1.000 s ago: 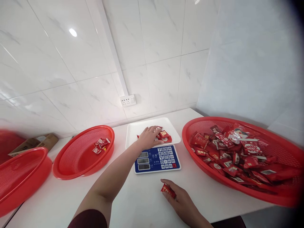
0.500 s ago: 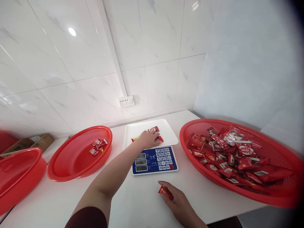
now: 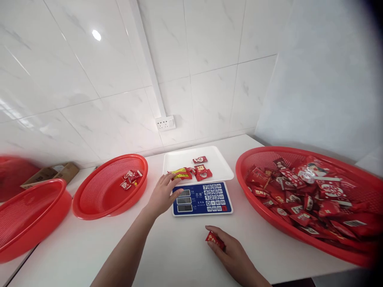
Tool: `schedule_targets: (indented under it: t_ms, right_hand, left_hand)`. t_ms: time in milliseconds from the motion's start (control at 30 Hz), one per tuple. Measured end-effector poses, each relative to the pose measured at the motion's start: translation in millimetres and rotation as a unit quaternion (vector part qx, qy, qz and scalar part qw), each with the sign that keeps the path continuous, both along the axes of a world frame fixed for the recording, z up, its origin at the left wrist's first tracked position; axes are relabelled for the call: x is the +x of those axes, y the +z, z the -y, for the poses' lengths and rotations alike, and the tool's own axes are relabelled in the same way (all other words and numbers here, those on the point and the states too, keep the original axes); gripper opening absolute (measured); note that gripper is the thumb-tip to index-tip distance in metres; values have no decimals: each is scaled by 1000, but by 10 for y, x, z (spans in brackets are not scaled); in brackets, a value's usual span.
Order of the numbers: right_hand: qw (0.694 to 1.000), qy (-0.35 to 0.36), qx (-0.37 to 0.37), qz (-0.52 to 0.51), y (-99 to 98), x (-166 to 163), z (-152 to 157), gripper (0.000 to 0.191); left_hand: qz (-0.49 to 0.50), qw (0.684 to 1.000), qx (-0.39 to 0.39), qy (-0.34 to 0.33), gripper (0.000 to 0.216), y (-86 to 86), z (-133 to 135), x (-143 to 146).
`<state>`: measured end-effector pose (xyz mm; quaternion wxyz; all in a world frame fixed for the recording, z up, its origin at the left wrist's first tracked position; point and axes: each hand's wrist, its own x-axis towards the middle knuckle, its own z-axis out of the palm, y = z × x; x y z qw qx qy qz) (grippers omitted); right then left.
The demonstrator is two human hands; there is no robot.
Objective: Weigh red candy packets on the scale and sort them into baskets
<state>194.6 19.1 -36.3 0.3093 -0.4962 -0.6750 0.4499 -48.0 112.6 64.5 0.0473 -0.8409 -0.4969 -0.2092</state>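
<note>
My left hand point(image 3: 164, 194) is open, fingers stretched toward the near left edge of the scale's white tray point(image 3: 176, 159) and over the left end of the blue keypad panel point(image 3: 203, 198). Just past its fingertips lies a yellow-and-red snack packet point(image 3: 181, 173). Beside that are red packets point(image 3: 203, 172), with one more red packet point(image 3: 200, 160) farther back on the tray. My right hand point(image 3: 231, 255) rests low in front of the scale, closed around a small red snack packet point(image 3: 214, 239) between thumb and fingers.
To the right stands a large red basket point(image 3: 243, 187) heaped with red packets. A red basket point(image 3: 89, 199) on the left holds several small packets. Another red basket point(image 3: 56, 223) and a cardboard box point(image 3: 67, 174) are farther left. A wall socket point(image 3: 165, 123) sits behind the scale.
My left hand has drawn back and left from the packets on the tray, uncovering them. My right hand keeps its red packet. The view has shifted slightly.
</note>
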Motion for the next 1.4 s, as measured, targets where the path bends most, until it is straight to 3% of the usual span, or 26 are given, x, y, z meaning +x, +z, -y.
schedule_targets:
  t_ms: [167,333,467,667,833,1000,1167,1267,1400]
  right_hand:
    - [1000,-3,-1,17,4,-21,6,45]
    - [1000,-15,0,24,-4,-25,19,45]
    - [1000,-16,3,26,4,-32,14,44]
    - [999,-32,-5,30,-6,-44,33,45]
    - [999,-31,-14,26,-7,-42,39,44]
    - [999,-26,-15,27,-11,-30,29,45]
    - [999,-23,-3,28,-34,-19,24,45]
    - [999,-19,1,34,-48,-17,19,45]
    - [999,-9,4,43,-44,-24,4,45]
  left_hand:
    - [-3,999,-31,-23,34,-2,-144,52]
    - [6,999,-45,-29,33,148,-355,208]
    - [-8,997,-62,-43,46,272,-609,482]
    - [-83,978,-164,-99,75,273,-1064,833]
    - [-107,962,-228,-108,73,248,-1149,826]
    - [-56,971,-219,-73,71,379,-959,667]
    - [53,985,-163,-39,53,523,-396,424]
    - [197,963,-174,-53,43,369,87,260]
    - [263,935,-237,-14,28,-100,700,183]
